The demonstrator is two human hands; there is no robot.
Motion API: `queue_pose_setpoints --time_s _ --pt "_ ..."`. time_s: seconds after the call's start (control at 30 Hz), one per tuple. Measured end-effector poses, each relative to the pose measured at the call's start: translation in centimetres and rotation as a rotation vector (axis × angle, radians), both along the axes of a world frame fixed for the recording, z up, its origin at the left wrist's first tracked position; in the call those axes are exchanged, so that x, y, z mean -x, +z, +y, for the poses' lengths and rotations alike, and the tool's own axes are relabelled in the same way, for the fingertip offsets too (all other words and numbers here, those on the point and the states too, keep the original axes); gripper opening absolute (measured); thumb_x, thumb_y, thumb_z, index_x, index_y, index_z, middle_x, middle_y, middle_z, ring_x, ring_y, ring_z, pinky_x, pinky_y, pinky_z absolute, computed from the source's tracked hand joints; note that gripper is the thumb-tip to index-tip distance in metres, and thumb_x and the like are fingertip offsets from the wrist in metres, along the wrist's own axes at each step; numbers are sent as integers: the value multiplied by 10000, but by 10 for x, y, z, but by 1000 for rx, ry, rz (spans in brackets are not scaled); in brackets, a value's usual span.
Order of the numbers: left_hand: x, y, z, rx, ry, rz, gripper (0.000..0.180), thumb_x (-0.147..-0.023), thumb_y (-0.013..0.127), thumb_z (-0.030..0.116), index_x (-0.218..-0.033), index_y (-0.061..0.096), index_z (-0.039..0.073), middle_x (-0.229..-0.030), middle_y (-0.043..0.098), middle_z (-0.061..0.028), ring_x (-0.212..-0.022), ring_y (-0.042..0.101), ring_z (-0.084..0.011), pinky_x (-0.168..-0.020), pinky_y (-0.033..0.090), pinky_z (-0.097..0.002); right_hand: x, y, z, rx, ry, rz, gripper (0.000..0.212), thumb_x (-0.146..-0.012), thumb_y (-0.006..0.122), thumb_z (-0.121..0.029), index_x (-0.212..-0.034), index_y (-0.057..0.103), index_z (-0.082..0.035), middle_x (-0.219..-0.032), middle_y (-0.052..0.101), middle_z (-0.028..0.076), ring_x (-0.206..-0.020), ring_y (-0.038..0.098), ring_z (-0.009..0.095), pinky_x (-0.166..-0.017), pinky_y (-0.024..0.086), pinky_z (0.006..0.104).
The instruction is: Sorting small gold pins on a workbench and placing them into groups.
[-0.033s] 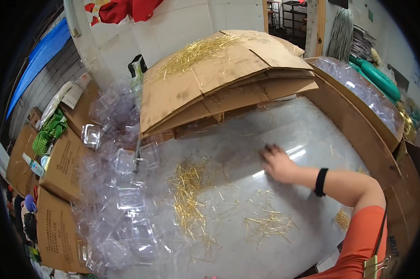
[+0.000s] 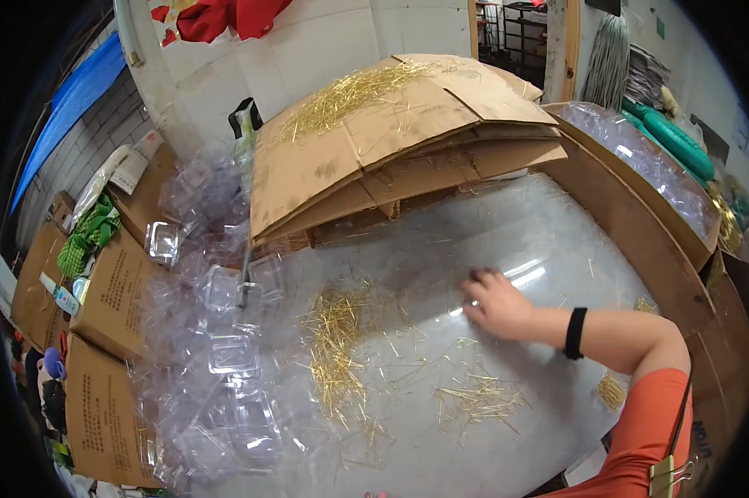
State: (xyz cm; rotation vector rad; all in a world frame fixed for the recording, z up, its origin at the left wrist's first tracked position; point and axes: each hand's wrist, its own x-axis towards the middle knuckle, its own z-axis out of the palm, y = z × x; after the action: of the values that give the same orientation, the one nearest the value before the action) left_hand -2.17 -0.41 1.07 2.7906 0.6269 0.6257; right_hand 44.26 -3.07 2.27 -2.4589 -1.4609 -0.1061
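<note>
My right hand (image 2: 500, 309) is low over the grey tabletop (image 2: 441, 249), fingers somewhat bent and apart, with nothing visible in it. The fingertips are slightly blurred, and I cannot tell whether they touch the surface. Below it lies a loose scatter of thin gold, wire-like pieces (image 2: 482, 400). A thicker heap of the same gold pieces (image 2: 337, 332) is to its left, and a small bundle of them (image 2: 612, 390) sits near my right elbow. Of my left hand (image 2: 376, 495) only a bit of fingertip shows at the lower edge; its fingers are hidden.
Clear plastic boxes (image 2: 233, 355) pile up along the left side, beside brown cartons (image 2: 109, 407). At the back, a bent cardboard sheet (image 2: 324, 178) overhangs the table, with more gold pieces on top. A cardboard wall (image 2: 631, 232) borders the right side; clear plastic packs fill a carton (image 2: 640, 149) behind it.
My right hand has shifted slightly downward in the view, toward the scattered gold pieces. The gold pieces look unchanged.
</note>
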Motion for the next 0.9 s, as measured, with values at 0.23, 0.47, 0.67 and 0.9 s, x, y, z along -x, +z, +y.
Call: queue_pose_setpoints --time_s 0.23,0.47,0.67,0.9 --pt "-2 6 0 -2 -20 -13 535 -791 756 315 -1225 678 13 -1292 626 -226 -1248 568 -435 -1076 426 -626 -66 26 71 -78 -98 -32 453 -989 558 -356 -1337 577 -66 -1326 573 227 -1235 537 432 -1052 452 468" --pt "0 -1 2 -64 -58 -89 540 -796 735 306 -1213 657 -28 -1305 605 -249 -1255 548 -457 -1078 417 -639 -69 -8 112 233 -33 45 713 -1018 432 -537 -1563 348 -86 -1642 276 198 -1507 236 455 -1199 211 612" --pt "1 -6 3 -88 -93 -156 544 -794 744 316 -1200 646 -34 -1267 594 -258 -1265 526 -449 -1086 409 -636 21 -25 17 60 132 -136 648 -1034 427 -494 -1512 401 -57 -1573 380 206 -1452 328 456 -1178 256 587" --pt "1 -1 -2 -54 -75 -159 550 -795 756 314 -1198 630 -38 -1276 575 -259 -1269 511 -455 -1104 379 -620 61 20 27 -102 127 -134 249 -937 603 -184 -1145 655 -57 -1267 584 161 -1107 587 370 -989 465 473"
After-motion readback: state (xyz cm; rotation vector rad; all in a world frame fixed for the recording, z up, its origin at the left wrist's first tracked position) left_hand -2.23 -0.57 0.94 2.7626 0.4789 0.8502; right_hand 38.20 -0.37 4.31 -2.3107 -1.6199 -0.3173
